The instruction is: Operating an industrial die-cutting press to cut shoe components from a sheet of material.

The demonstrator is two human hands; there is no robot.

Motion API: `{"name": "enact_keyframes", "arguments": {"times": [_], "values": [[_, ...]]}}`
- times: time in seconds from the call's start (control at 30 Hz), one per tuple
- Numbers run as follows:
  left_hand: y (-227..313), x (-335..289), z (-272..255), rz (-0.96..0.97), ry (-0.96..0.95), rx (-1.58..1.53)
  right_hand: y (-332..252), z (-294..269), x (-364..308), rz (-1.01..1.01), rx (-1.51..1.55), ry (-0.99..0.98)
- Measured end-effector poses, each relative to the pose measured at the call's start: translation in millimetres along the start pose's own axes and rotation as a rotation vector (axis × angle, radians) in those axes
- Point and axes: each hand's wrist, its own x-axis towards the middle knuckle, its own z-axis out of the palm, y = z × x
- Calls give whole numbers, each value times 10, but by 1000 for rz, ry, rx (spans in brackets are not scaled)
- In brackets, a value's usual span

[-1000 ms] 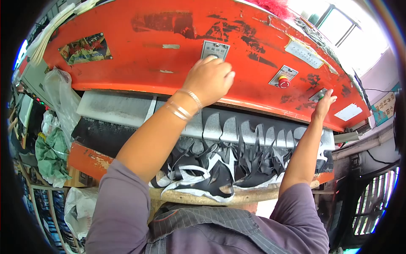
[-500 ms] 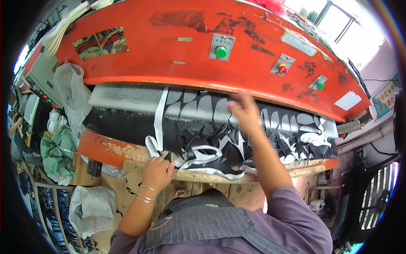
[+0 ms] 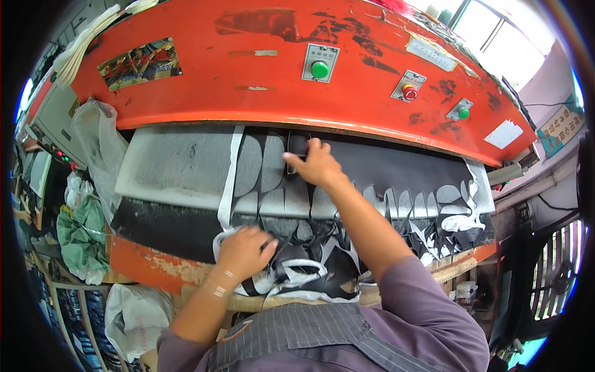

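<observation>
My right hand [image 3: 317, 166] reaches over the black sheet [image 3: 390, 164], its thumb and fingers gripping a narrow metal-edged cutting die [image 3: 299, 144]. Long curved cut-outs beside the die show the pale grey board [image 3: 180, 158] beneath. My left hand [image 3: 245, 253], slightly blurred, is closed over the near edge of the scraps. Something small and dark lies between its thumb and fingers, too unclear to name. Black and white offcuts [image 3: 304, 273] hang in loops along the front, and a white strip [image 3: 232, 173] runs down the sheet's left edge.
Behind the board stands an orange press [image 3: 204, 80] with a green button [image 3: 320, 69], a red button [image 3: 409, 92] and another green button [image 3: 463, 113]. A wooden bar [image 3: 446, 273] edges the front. Bags, including a green one [image 3: 80, 229], sit at left.
My right hand has moved left and farther back onto the die. The left hand has risen from the front bar onto the scraps. More of the board and black sheet now shows from under the press.
</observation>
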Motion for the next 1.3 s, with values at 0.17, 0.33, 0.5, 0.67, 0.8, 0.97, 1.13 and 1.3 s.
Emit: {"name": "enact_keyframes", "arguments": {"times": [0.17,0.33,0.5,0.67,0.8,0.97,1.13,1.3], "values": [[-363,929,304,325,315,284,-234,200,427,-15,-37,-74],[-541,1320,115,350,98,31,331,-120,862,35,353,-136],[-437,1897,267,266,155,-274,502,47,628,-37,-58,110],[-385,2140,699,227,203,-309,1091,49,414,-385,32,90],[-341,2100,682,279,177,-169,1270,122,359,-515,-18,104],[-319,2089,604,282,145,-193,1254,77,363,-617,-31,187],[-238,2077,562,295,151,-154,1244,5,300,-658,-72,260],[-8,2008,357,157,189,-266,1313,-414,76,-533,380,314]]}}
